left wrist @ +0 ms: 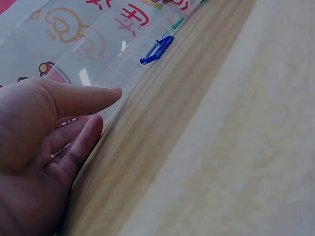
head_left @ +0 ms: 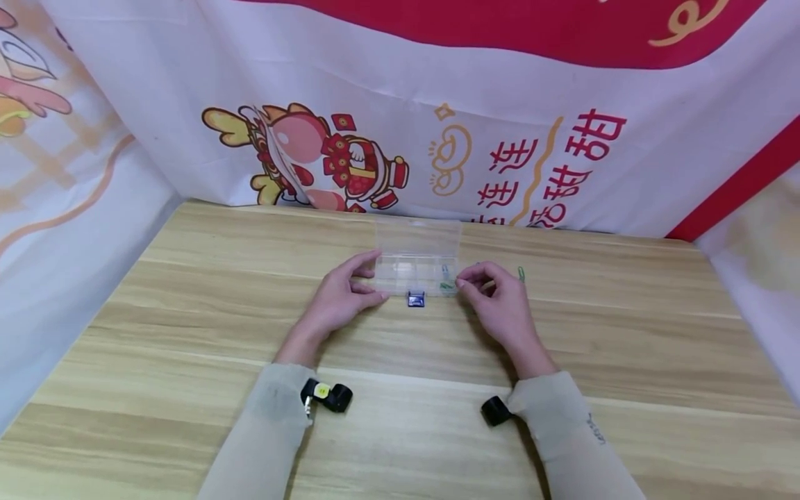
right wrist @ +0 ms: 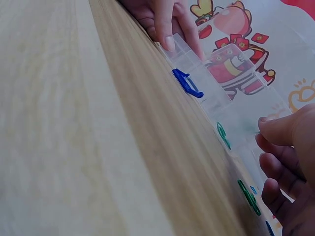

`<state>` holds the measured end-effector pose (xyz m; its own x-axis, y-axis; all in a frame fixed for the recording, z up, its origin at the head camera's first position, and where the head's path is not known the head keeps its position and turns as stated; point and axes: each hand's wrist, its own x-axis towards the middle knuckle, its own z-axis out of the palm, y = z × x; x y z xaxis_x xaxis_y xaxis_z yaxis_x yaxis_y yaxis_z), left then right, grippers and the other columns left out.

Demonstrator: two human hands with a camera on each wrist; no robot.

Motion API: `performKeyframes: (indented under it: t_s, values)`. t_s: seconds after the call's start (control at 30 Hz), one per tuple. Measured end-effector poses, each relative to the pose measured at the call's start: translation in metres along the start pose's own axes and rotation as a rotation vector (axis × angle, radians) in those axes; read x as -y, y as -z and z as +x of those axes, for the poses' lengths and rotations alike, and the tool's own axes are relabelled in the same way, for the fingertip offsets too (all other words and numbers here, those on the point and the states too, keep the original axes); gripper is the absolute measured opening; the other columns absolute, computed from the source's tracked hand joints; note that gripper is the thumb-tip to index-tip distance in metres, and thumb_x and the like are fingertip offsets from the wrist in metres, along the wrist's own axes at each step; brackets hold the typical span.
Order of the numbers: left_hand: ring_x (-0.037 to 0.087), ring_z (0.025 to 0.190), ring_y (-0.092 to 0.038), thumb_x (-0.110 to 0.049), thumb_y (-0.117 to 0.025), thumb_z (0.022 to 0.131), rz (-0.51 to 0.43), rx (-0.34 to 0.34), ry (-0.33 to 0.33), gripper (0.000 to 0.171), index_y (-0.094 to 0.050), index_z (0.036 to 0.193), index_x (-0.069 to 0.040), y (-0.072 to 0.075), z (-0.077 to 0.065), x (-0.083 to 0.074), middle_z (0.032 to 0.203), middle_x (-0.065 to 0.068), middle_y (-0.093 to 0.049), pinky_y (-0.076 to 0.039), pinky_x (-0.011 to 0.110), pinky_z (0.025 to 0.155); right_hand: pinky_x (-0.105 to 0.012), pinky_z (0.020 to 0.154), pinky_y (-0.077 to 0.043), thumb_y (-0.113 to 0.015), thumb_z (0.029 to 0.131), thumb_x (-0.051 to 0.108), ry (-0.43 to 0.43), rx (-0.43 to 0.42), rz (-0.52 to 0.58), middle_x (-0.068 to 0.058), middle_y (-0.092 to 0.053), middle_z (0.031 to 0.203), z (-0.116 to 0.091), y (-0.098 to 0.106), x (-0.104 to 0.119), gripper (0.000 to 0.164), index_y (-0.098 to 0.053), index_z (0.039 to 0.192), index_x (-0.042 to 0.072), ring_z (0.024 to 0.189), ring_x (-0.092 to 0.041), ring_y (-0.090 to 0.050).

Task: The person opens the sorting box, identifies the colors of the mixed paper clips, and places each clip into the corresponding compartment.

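Note:
A clear plastic compartment box [head_left: 406, 272] lies on the table with its transparent lid [head_left: 417, 238] raised at the back. My left hand [head_left: 340, 295] holds its left end, thumb at the front edge and fingers around the side. A blue latch [head_left: 415, 298] hangs at the box's front. Inside the right-hand compartments lie a green paper clip [head_left: 446, 285] and a blue paper clip [head_left: 445, 270]. At the right end, my right hand [head_left: 500, 302] brings thumb and index finger together; a sliver of green paper clip [right wrist: 257, 132] shows at their tips, mostly hidden.
Just right of my right hand, another green paper clip [head_left: 521, 273] lies on the wooden table [head_left: 400, 410], with blue clips partly hidden by the hand. A printed cloth [head_left: 350, 62] hangs behind the table's back edge.

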<state>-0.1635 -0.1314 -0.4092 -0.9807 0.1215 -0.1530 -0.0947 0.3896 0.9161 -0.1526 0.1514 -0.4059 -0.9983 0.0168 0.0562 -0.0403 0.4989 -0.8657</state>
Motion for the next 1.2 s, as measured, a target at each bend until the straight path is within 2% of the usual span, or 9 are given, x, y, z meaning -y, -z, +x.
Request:
performKeyframes:
  t_s: [0.6,0.77,1.0,1.2]
  values:
    - [0.026,0.111,-0.071,-0.006,-0.084,0.092,0.013,0.003,-0.004,0.081,-0.049,0.162,-0.027,0.001,-0.001,-0.002,0.142,0.012,-0.060,-0.063,0.036,0.096,-0.031,0.085,-0.052,-0.074,0.103,0.022,-0.002,-0.010,-0.011,-0.008,-0.074,0.109,-0.002,0.006,-0.003,0.011,-0.076,0.111,0.013,0.098,-0.022,-0.062]
    - [0.027,0.112,-0.070,-0.006,-0.084,0.092,0.003,0.004,0.005,0.081,-0.049,0.162,-0.027,0.000,-0.002,-0.001,0.142,0.012,-0.060,-0.063,0.036,0.096,-0.027,0.084,-0.052,-0.074,0.103,0.025,-0.017,-0.040,-0.031,-0.007,-0.074,0.110,-0.005,0.019,-0.013,0.013,-0.076,0.112,0.015,0.098,-0.021,-0.061]
    - [0.028,0.114,-0.069,-0.008,-0.084,0.093,0.007,0.005,0.004,0.080,-0.050,0.162,-0.029,0.000,-0.001,0.001,0.143,0.011,-0.060,-0.061,0.039,0.099,-0.025,0.084,-0.050,-0.074,0.104,0.029,-0.081,-0.075,-0.064,-0.006,-0.074,0.112,-0.015,0.042,-0.027,0.016,-0.076,0.113,0.016,0.100,-0.019,-0.060]
    - [0.028,0.114,-0.069,-0.009,-0.085,0.092,0.011,0.003,-0.002,0.080,-0.050,0.161,-0.029,0.000,0.000,0.002,0.144,0.010,-0.060,-0.060,0.041,0.100,-0.022,0.081,-0.050,-0.075,0.103,0.028,-0.137,-0.104,-0.076,-0.005,-0.074,0.113,-0.020,0.053,-0.034,0.015,-0.076,0.113,0.016,0.100,-0.019,-0.059]
